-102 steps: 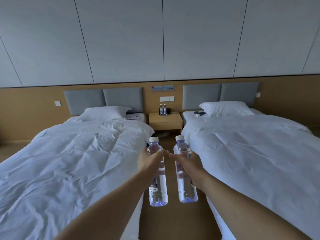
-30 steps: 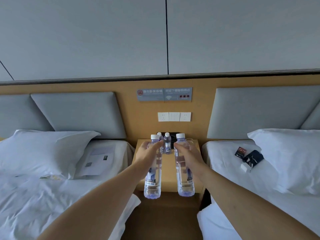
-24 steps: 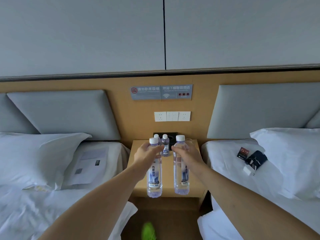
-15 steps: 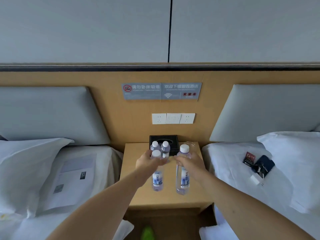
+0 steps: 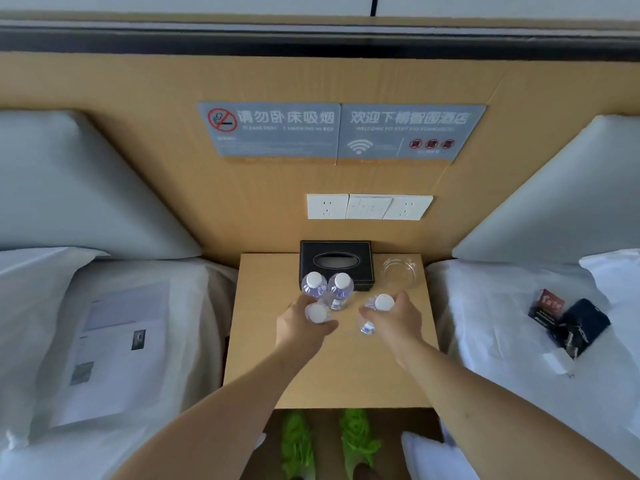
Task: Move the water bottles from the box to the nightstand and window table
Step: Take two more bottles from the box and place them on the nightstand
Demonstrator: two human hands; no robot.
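Now my left hand [image 5: 304,327] is wrapped around the neck of one bottle [image 5: 317,312], just under its white cap, and my right hand [image 5: 393,320] grips a second bottle [image 5: 382,303] the same way. Both stand upright over the nightstand [image 5: 332,372], near the middle of the wooden surface. From straight above I cannot tell whether their bases touch the wood or hover just off it.

Two more bottles [image 5: 327,287] already stand side by side behind my left hand, against the front of a black tissue box [image 5: 336,261]. A clear glass dish [image 5: 401,271] sits to the right of that box, beside my right hand.

These bottles look full and sealed, so I judge them fairly heavy for their size, with thin plastic walls that give under a squeeze. Holding high by the neck keeps the weight hanging straight below my fingers, and the ridge under the cap should stop any slip. The body is smooth and could be slick, so I would not trust a loose hold lower down.

To set them down, I think I should lower each flat onto its base and let go only once it stands steady. My left bottle is very close to the standing pair, and a nudge could topple them.
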